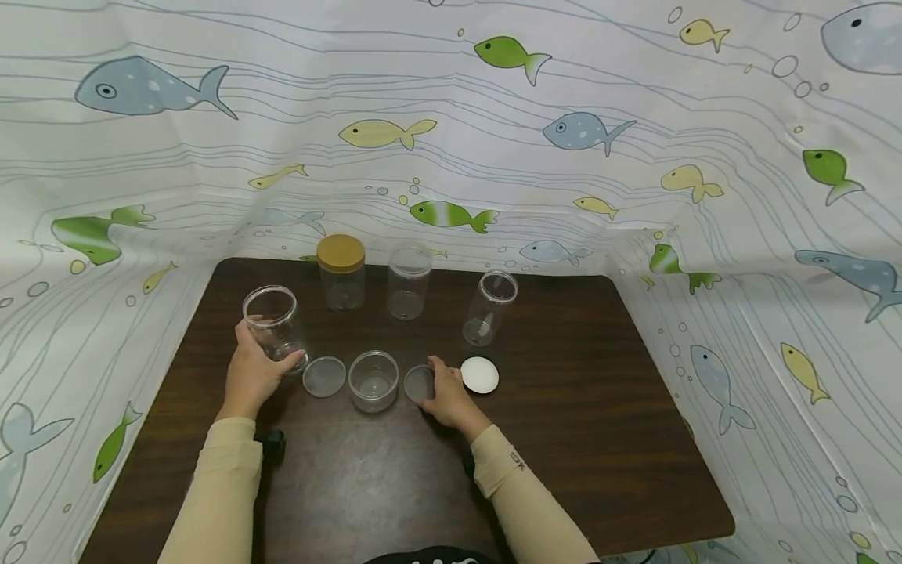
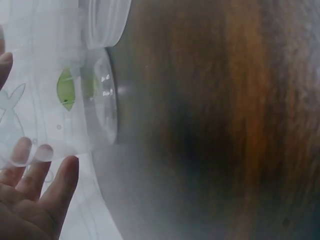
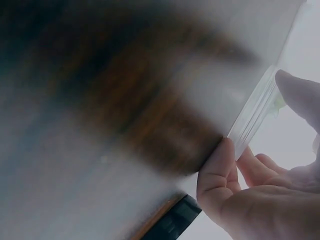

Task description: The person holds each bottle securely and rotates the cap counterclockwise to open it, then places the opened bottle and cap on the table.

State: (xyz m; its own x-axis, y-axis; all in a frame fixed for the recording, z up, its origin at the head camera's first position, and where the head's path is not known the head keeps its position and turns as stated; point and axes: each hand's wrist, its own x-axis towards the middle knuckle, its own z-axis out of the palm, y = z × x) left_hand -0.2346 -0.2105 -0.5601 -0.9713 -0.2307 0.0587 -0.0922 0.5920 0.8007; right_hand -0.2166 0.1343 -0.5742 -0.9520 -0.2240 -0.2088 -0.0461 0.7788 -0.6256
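Note:
At the left of the table my left hand grips a clear, lidless jar around its side. Its fingers and the jar's clear wall also show in the left wrist view. Whether the jar's base touches the table I cannot tell. My right hand holds a flat clear lid by its edges, low over the table. In the right wrist view, the thumb and fingers meet the rim of this lid. Between the hands are another clear lid and a short clear jar.
A jar with a yellow lid and a tall clear jar stand at the back. Another clear jar stands right of them. Just right of my right hand lies a white disc-shaped lid. Fish-patterned sheeting surrounds the dark table.

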